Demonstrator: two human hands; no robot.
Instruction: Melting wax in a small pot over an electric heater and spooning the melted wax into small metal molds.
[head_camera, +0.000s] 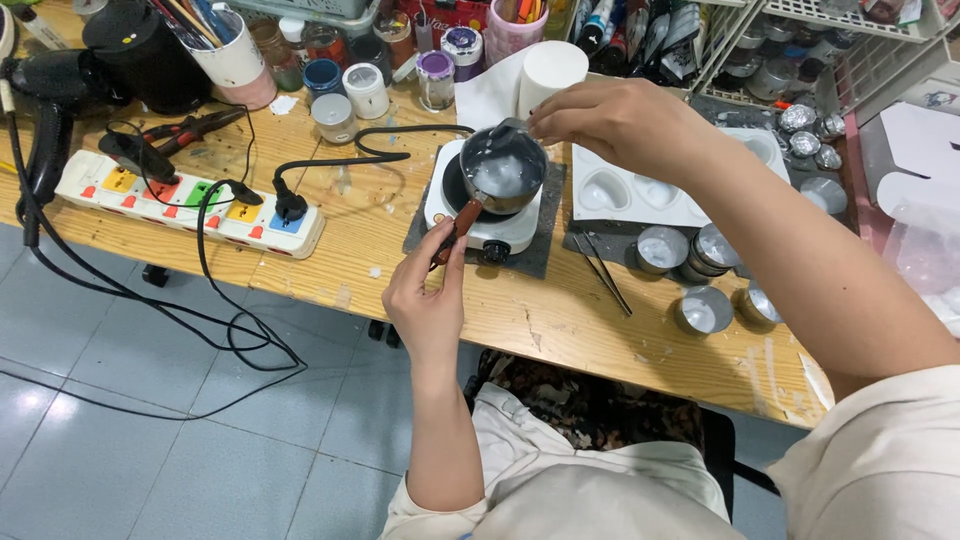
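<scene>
Metal melting pot (503, 170) on hotplate (482, 225), between hands

Dark metal pot (503, 170) with reddish-brown handle (462, 222); white hotplate (478, 232), grey mat (538, 255); multicoloured power strip (190, 203)

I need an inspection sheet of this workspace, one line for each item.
Surface: wooden table, scratched and stained.
Job's things: small pot with white contents on a white hotplate; white mould tray.
Clutter: jars, foil-lined cups, hair dryer.
Hands: left hand grips the pot's handle; right hand is at the pot's rim.
Cables: black cords on the power strip, trailing to the floor.
Surroundings: grey tiled floor.
</scene>
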